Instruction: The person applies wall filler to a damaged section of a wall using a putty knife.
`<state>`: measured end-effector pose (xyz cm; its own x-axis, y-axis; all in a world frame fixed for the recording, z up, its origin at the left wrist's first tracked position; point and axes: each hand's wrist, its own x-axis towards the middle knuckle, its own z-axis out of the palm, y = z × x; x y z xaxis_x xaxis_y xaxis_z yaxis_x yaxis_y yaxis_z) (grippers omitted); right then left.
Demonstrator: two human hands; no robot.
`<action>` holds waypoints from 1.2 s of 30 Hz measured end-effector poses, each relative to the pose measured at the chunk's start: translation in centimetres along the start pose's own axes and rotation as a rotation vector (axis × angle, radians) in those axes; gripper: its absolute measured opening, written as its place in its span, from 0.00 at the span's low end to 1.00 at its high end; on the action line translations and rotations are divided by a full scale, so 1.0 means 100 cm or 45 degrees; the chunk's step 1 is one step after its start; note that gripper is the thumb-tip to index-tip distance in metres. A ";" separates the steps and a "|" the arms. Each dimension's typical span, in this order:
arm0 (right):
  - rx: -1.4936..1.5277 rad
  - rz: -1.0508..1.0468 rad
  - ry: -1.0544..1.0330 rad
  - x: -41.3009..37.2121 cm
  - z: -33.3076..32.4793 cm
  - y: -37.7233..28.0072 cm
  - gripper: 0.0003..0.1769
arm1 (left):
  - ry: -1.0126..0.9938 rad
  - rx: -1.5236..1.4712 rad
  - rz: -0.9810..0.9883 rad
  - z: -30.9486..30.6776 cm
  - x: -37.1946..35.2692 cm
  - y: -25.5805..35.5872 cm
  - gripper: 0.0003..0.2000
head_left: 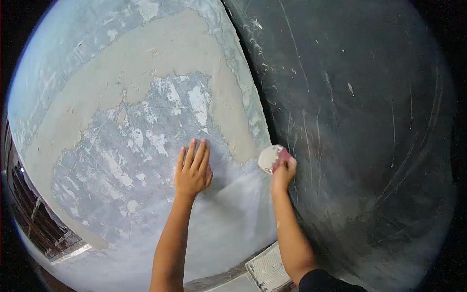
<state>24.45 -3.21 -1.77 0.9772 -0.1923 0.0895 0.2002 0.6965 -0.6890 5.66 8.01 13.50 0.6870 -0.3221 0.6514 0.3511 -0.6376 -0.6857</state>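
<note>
My left hand [193, 169] lies flat on the curved pale grey-blue panel [219, 209], fingers stretched out and nothing gripped in them. Under and beyond its fingertips is a scuffed grey patch with white streaks, ringed by a broad beige band of filler [160, 39]. At the panel's right edge, my right hand [286, 170] is closed on a round sanding disc [268, 159], pink on one part and coated whitish on the rest. The disc's whitish face is turned toward me and overlaps the panel's edge in this view.
A dark surface [369, 121] with scratches and white drips fills the right side, past a narrow dark gap along the panel's edge. Below my right forearm sits a white ribbed piece [269, 267]. A dark opening [34, 214] with brownish slats shows at the lower left.
</note>
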 end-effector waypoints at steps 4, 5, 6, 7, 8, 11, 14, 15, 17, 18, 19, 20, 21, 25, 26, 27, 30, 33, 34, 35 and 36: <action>-0.100 -0.225 -0.207 -0.013 0.032 -0.019 0.12 | -0.005 -0.017 0.004 -0.002 0.000 0.000 0.27; -0.149 -0.222 -0.220 -0.012 0.036 -0.020 0.12 | -0.011 -0.046 0.005 -0.001 -0.001 0.000 0.27; -0.149 -0.226 -0.218 -0.006 0.033 -0.015 0.12 | -0.015 -0.073 0.003 -0.001 -0.001 -0.001 0.27; -0.070 -0.047 -0.115 0.006 0.026 -0.001 0.12 | -0.011 -0.073 0.002 -0.001 -0.001 -0.001 0.27; 0.008 0.133 -0.011 0.019 0.018 0.015 0.13 | -0.018 -0.072 0.003 -0.002 -0.001 -0.001 0.28; 0.030 0.071 0.238 0.012 0.003 -0.010 0.09 | -0.005 -0.067 0.006 0.001 -0.001 -0.003 0.28; -0.117 -0.262 -0.107 0.001 0.010 0.014 0.10 | -0.009 -0.054 0.013 0.000 -0.002 -0.002 0.28; -0.153 -0.246 -0.152 -0.016 0.019 -0.002 0.11 | -0.014 -0.039 0.007 -0.001 -0.001 -0.002 0.27; -0.189 -0.139 -0.168 -0.027 0.019 -0.008 0.12 | -0.010 -0.059 0.007 -0.001 0.000 -0.001 0.27; -0.191 -0.107 -0.081 -0.024 0.014 0.000 0.12 | -0.007 -0.076 0.002 -0.002 -0.001 -0.002 0.27; -0.196 -0.074 0.004 -0.013 0.003 0.019 0.12 | -0.015 -0.078 0.000 -0.002 -0.003 -0.003 0.27; -0.181 -0.112 0.119 0.007 -0.016 0.068 0.11 | -0.011 -0.075 0.002 -0.001 -0.003 -0.003 0.27; -0.188 -0.112 0.122 0.005 -0.023 0.065 0.11 | -0.006 -0.075 0.006 0.000 -0.002 -0.003 0.27; -0.181 -0.006 0.131 -0.023 -0.053 0.025 0.12 | -0.023 -0.188 -0.010 0.000 -0.001 -0.002 0.28; -0.267 0.029 0.068 -0.030 -0.055 0.011 0.13 | -0.011 -0.202 -0.017 -0.001 -0.001 -0.001 0.28; -0.354 0.067 0.007 -0.035 -0.062 0.005 0.13 | -0.002 -0.215 -0.023 -0.001 -0.003 0.000 0.27; -0.459 0.043 -0.044 -0.036 -0.087 0.029 0.12 | -0.028 -0.295 -0.020 0.002 -0.019 0.018 0.27; -0.599 0.089 -0.074 -0.050 -0.111 0.033 0.12 | -0.076 -0.388 0.005 0.008 -0.050 0.051 0.24; -0.593 0.143 -0.106 -0.056 -0.119 0.034 0.12 | -0.118 -0.496 0.024 0.013 -0.065 0.064 0.25; -0.589 0.206 -0.136 -0.062 -0.131 0.035 0.11 | -0.167 -0.607 0.043 0.018 -0.080 0.077 0.25; -0.704 0.082 -0.191 -0.064 -0.149 0.054 0.09 | -0.160 -0.663 0.044 0.019 -0.093 0.091 0.24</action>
<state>18.25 -8.52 -16.84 0.9936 -0.0330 0.1079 0.1126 0.2308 -0.9665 3.62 6.52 0.57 0.7745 -0.2835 0.5655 -0.0133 -0.9011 -0.4335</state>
